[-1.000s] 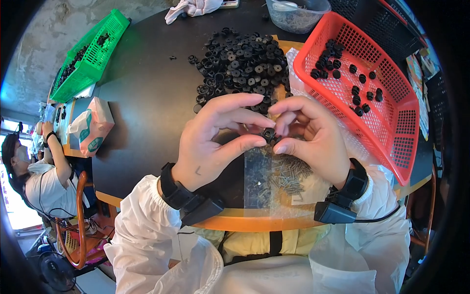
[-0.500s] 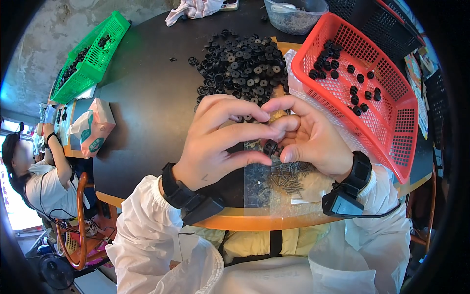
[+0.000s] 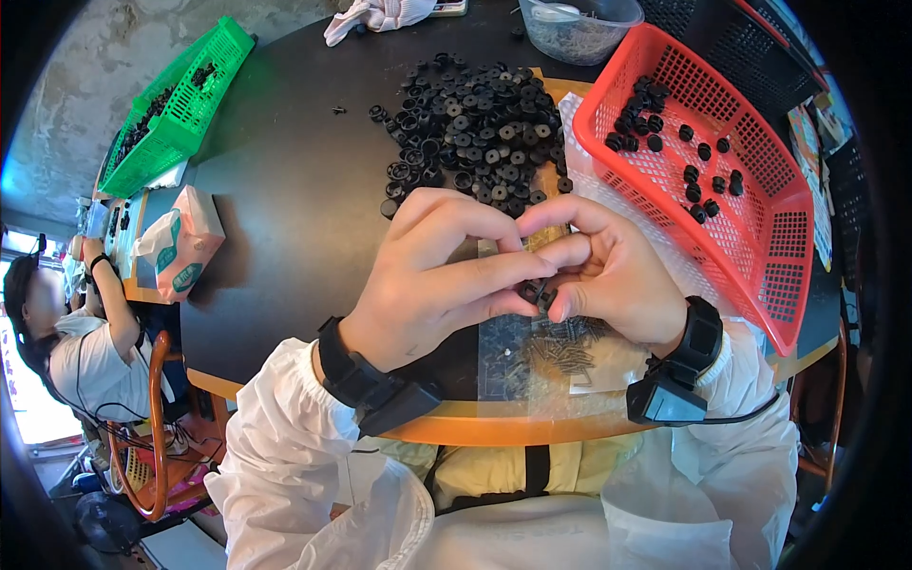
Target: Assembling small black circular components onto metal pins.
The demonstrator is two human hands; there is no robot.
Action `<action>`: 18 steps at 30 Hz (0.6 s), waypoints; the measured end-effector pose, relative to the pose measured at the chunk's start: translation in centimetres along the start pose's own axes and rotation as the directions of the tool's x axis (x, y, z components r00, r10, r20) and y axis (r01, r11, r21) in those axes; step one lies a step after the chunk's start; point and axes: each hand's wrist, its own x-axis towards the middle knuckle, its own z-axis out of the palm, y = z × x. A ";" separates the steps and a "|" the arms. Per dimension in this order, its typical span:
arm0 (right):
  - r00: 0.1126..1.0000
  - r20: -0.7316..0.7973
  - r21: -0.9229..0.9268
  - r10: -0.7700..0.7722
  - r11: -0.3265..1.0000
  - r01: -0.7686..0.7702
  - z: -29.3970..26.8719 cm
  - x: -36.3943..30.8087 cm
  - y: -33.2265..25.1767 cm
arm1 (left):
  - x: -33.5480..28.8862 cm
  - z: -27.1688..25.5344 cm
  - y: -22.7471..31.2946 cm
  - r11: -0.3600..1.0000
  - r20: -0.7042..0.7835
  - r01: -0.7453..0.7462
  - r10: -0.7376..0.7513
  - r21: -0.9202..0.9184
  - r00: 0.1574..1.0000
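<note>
Between my two hands is a small round black plastic part (image 3: 538, 294), pinched by the fingertips of both. My left hand (image 3: 432, 275) comes at it from the left, its thumb and fingers closed on the part. From the other side my right hand (image 3: 613, 271) grips it between thumb and curled fingers. Part of the piece is hidden by the fingers. Just below my hands a heap of metal screws (image 3: 560, 351) lies on clear plastic sheeting. Beyond them spreads a big pile of black round plastic parts (image 3: 484, 123).
On the right stands a red plastic basket (image 3: 698, 252) holding several black parts. A clear tub (image 3: 579, 38) sits at the back. A green basket (image 3: 195, 114) and a tissue pack (image 3: 190, 242) stand to the left, where another person (image 3: 95, 356) sits working.
My hands have drawn closer together around the black part, and it has turned slightly. My left thumb now presses nearer to it. The view has shifted a little.
</note>
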 end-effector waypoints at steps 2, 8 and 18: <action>0.995 -0.083 0.002 0.049 0.999 -0.049 0.2 -0.1 -0.1 | 0.1 0.0 0.5 1.000 0.012 0.014 -0.014 0.002 1.000; 0.993 -0.099 -0.032 -0.070 0.997 0.067 0.9 -0.7 -0.1 | 0.0 -0.5 1.6 0.999 0.016 0.033 -0.033 0.043 0.999; 0.987 -0.109 -0.017 -0.116 0.993 0.115 0.7 -1.0 0.5 | -0.4 -0.8 3.3 0.870 0.138 0.405 -0.382 -0.280 0.914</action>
